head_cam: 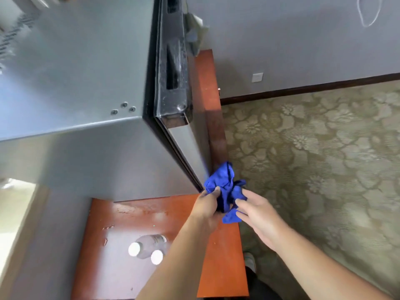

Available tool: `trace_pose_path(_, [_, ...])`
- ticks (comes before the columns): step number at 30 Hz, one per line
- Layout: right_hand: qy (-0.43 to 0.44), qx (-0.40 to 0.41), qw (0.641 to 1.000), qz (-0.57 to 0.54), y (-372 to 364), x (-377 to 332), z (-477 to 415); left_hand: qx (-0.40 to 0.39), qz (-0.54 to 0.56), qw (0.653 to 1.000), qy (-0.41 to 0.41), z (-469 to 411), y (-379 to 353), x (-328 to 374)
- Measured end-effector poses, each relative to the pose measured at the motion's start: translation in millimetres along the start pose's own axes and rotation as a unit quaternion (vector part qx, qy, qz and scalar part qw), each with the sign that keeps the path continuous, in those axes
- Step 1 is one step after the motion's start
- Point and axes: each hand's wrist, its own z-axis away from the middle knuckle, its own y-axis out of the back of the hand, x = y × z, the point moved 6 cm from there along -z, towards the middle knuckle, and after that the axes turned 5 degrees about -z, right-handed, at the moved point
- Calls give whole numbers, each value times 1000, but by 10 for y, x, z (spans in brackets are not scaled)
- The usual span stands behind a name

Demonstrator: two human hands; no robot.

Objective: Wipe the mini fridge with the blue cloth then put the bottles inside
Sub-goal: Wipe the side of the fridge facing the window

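Note:
The grey mini fridge (71,87) fills the upper left, seen from above, with its door (173,68) closed and a black top edge on it. A crumpled blue cloth (225,187) is bunched at the lower corner of the door's side. My left hand (207,204) grips the cloth from the left. My right hand (257,213) holds the cloth's right side with its fingers curled into the folds. Two clear bottles (147,247) with white caps stand upright on the wooden table (223,267), below the fridge and left of my left forearm.
The fridge sits on the reddish wooden table, whose right edge (214,118) runs along the door. Patterned carpet (313,159) covers the floor to the right. A grey wall (292,44) with a white socket (257,77) and dark skirting lies behind.

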Motion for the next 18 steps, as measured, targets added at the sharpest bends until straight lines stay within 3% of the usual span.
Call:
trace_pose_path(10, [163, -94, 980, 64, -808, -320, 724, 13, -67, 973, -219, 1221, 479, 711])
trace_pose_path(13, [156, -110, 981, 47, -743, -296, 828, 13, -90, 959, -268, 1384, 479, 713])
trace_pose_path(18, [104, -106, 988, 47, -506, -194, 850, 35, -110, 957, -268, 1406, 505, 317])
